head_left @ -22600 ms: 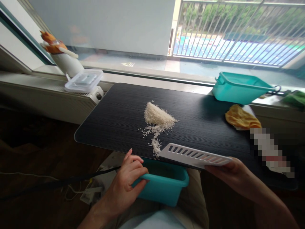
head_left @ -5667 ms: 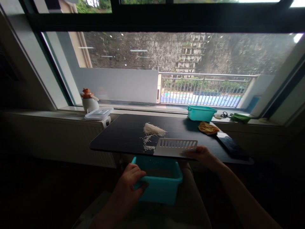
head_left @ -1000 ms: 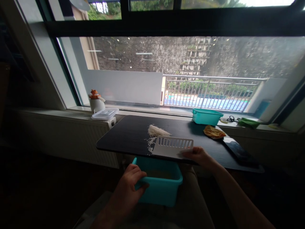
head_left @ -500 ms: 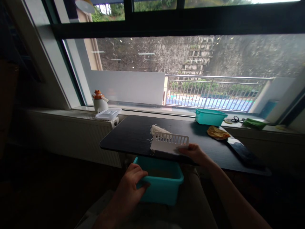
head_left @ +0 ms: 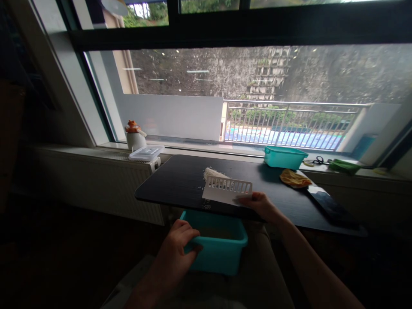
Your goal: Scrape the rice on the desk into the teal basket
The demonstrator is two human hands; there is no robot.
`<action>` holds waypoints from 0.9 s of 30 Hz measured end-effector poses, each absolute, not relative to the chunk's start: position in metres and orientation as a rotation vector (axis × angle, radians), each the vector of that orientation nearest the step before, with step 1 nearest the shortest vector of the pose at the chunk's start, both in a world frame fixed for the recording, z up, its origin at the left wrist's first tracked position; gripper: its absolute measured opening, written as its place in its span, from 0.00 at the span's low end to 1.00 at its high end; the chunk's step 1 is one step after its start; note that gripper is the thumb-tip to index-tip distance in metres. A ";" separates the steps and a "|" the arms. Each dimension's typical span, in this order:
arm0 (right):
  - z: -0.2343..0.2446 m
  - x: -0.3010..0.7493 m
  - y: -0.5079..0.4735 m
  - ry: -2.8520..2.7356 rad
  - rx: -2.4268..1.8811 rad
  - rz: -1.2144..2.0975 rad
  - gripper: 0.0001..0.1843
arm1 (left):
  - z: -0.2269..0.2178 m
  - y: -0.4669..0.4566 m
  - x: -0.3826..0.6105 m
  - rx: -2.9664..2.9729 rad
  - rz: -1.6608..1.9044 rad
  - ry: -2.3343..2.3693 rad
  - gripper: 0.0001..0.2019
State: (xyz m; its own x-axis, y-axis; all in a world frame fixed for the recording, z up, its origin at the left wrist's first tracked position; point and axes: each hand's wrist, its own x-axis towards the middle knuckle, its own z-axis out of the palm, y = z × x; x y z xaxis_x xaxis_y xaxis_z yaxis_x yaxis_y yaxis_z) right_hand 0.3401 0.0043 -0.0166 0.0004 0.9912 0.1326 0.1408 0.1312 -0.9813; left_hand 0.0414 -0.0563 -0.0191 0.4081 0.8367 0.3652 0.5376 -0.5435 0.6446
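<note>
My left hand (head_left: 178, 247) is closed on the near left rim of a teal plastic bin (head_left: 222, 251) resting on my lap, just under the front edge of the black table (head_left: 174, 186). My right hand (head_left: 261, 205) grips the right end of a white slotted plastic panel (head_left: 227, 190). The panel stands tilted on the table with its slotted edge against a pile of white rice (head_left: 211, 173). A few loose grains (head_left: 206, 205) lie near the table's front edge, above the bin.
A second teal bin (head_left: 284, 157), a yellow cloth (head_left: 294, 178) and a dark flat device (head_left: 328, 206) sit at the table's right. On the sill stand a white pot with an orange figure (head_left: 135, 136), a clear lidded box (head_left: 146, 152), scissors (head_left: 317, 161) and something green (head_left: 343, 166).
My right hand has pushed the white panel away from me, from near the front edge up against the rice pile. My left hand stays on the bin's rim. The view has shifted slightly.
</note>
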 end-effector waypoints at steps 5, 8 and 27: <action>-0.012 0.344 -0.009 -1.393 -1.221 1.142 0.18 | -0.022 -0.056 0.040 2.250 0.955 1.173 0.07; -0.012 0.352 -0.015 -1.404 -1.216 1.172 0.18 | -0.023 -0.056 0.041 2.238 0.940 1.180 0.07; -0.014 0.332 -0.003 -1.403 -1.192 1.070 0.20 | -0.023 -0.056 0.040 2.237 0.921 1.160 0.07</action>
State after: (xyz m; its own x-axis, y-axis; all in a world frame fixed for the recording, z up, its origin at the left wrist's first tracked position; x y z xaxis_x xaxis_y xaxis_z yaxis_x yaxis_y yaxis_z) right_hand 0.3320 -0.0030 -0.0143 -0.0506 0.9904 0.1283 0.1380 0.1342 -0.9813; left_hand 0.0397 -0.0563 -0.0233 0.4222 0.8357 0.3511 0.5314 -0.5420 0.6511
